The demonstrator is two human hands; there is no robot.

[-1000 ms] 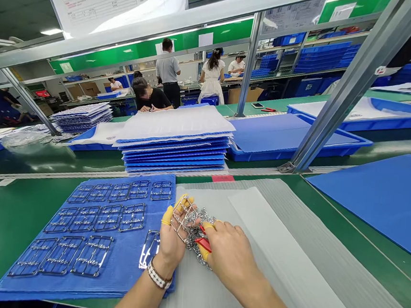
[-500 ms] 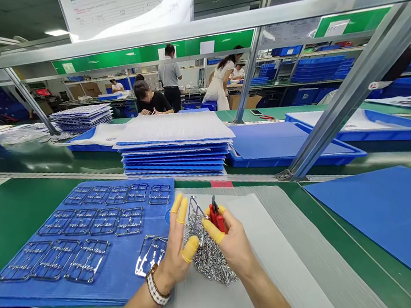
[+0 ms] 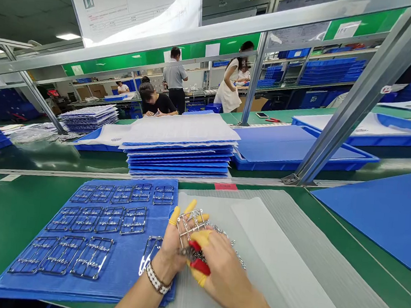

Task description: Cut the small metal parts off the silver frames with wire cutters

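Note:
My left hand (image 3: 173, 247), with yellow finger cots and a wristwatch, holds a small shiny metal frame (image 3: 190, 224) flat against its palm. My right hand (image 3: 219, 265) grips red-handled cutters (image 3: 196, 258) and presses them against the lower edge of that frame. Under both hands lies a heap of loose shiny metal parts (image 3: 228, 240) on a grey sheet (image 3: 289, 267). To the left a blue corrugated board (image 3: 116, 271) carries rows of several finished metal frames (image 3: 95, 218), one frame (image 3: 149, 254) right beside my left wrist.
A stack of blue boards topped with white sheets (image 3: 181, 144) stands behind the work area. Blue trays (image 3: 299, 150) and a slanted metal post (image 3: 342, 113) are to the right, a blue board (image 3: 383, 212) at far right. Other people work at benches beyond.
My hands came back down over the parts heap. The left hand now holds a frame flat in its palm and the right hand turned the cutters down onto it.

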